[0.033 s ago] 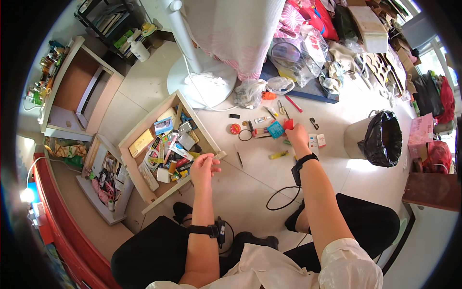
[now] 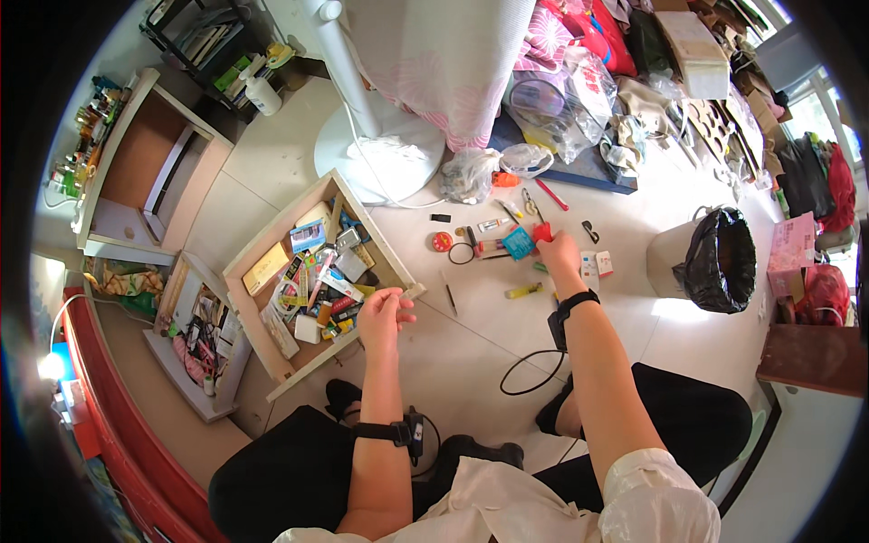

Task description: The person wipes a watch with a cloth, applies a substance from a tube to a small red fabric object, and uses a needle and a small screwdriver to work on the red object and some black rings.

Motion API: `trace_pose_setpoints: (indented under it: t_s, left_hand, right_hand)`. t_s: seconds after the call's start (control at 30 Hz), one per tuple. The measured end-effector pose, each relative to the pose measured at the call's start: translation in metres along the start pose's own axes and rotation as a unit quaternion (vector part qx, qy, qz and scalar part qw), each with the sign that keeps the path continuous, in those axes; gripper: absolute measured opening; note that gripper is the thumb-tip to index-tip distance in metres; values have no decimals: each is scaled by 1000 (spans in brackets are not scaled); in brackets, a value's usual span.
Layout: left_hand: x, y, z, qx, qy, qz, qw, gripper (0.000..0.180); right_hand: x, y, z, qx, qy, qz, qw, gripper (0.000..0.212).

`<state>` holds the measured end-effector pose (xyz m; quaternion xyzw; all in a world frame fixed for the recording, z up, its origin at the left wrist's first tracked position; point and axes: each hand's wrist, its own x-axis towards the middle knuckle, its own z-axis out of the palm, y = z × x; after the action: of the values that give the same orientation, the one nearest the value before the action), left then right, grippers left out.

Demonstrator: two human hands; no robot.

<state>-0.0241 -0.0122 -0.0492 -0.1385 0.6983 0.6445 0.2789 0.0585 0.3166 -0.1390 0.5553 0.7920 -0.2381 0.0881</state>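
My right hand (image 2: 563,252) reaches down to the floor, its fingers closed on a small red object (image 2: 542,233) whose kind I cannot make out. Just left of it lies a teal packet (image 2: 519,243). My left hand (image 2: 385,313) hovers at the near right corner of a wooden drawer (image 2: 256,340), fingers loosely bent and apart, with nothing in them. Inside the drawer are a yellowish box (image 2: 266,268), a blue-and-white packet (image 2: 307,236) and many jumbled small items. A yellow-green tube (image 2: 523,291) and a small white box (image 2: 604,264) lie near my right hand.
A round red tin (image 2: 442,242), a black ring (image 2: 461,253) and a dark pen-like stick (image 2: 450,293) lie on the floor. A black-lined bin (image 2: 720,262) stands right. A second filled drawer (image 2: 201,348) is at left. Plastic bags (image 2: 471,176) lie ahead, beside a white round base (image 2: 335,172).
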Motion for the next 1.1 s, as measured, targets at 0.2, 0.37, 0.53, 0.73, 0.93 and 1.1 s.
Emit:
trace_pose_setpoints:
  t_s: [0.2,0.37,0.53,0.73,0.93,1.1]
  left_hand:
    - [-6,1,8,16,-55,32,998,17]
    - [-38,36,27,-16,-169,90,981,26]
    - [-63,67,25,-232,-290,144,917,42]
    - [-87,84,13,-274,-269,120,916,34]
    - [-117,94,23,-320,-297,89,896,24]
    - [-145,97,33,-325,-366,51,871,27]
  right_hand:
    - [-43,-30,-8,547,-162,-139,810,20]
    - [-140,-80,-54,627,-371,-167,665,14]
    - [-198,-101,-81,568,-445,-220,656,23]
    - [-232,-111,-113,502,-387,-259,729,24]
    - [-269,-112,-180,303,-213,-388,844,19]
    - [-268,-83,-212,306,-145,-354,872,15]
